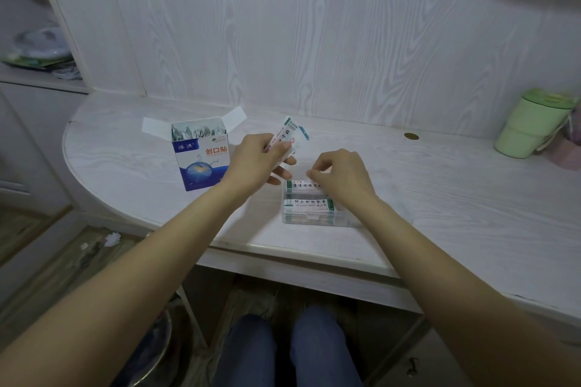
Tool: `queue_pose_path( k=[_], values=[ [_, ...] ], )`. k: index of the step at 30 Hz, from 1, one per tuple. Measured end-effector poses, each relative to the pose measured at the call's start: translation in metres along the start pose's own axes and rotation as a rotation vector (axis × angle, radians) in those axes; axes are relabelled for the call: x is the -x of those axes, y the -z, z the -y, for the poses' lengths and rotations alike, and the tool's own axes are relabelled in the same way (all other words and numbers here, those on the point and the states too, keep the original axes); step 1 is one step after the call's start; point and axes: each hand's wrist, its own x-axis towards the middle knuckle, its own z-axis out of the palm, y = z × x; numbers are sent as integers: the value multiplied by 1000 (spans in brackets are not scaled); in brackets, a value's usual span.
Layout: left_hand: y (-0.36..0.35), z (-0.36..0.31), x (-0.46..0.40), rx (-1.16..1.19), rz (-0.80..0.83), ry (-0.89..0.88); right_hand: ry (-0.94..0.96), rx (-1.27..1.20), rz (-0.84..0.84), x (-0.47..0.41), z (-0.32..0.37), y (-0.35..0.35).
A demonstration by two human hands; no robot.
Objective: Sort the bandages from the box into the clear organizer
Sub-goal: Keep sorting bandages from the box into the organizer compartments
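— Where are the bandages?
— A small stack point(290, 138) is pinched in the left hand point(256, 160), held up above the table point(440, 192) between the box point(201, 163) and the organizer point(309, 207). More lie flat inside the organizer, and others stand in the open box.
— And the right hand point(342, 176)?
— Fingers curled down at the organizer's far edge, touching the top bandage point(306, 185); I cannot tell whether it grips it.
— Anything else?
— A green cup point(531, 126) at the far right.
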Motion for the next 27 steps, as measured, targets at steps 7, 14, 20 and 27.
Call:
queue_pose_path(
  k=[7,14,20,27],
  values=[
    [-7,-4,7,97,116,33,-13,-714,38,12,12,32],
    [-28,-14,8,-4,170,-46,-17,-632,-27,26,-12,52],
    [-54,-18,10,-244,118,-130,-191,-520,-108,43,-50,76],
    [-77,-18,18,-370,127,-171,-270,-238,-142,56,-75,87]
  ],
)
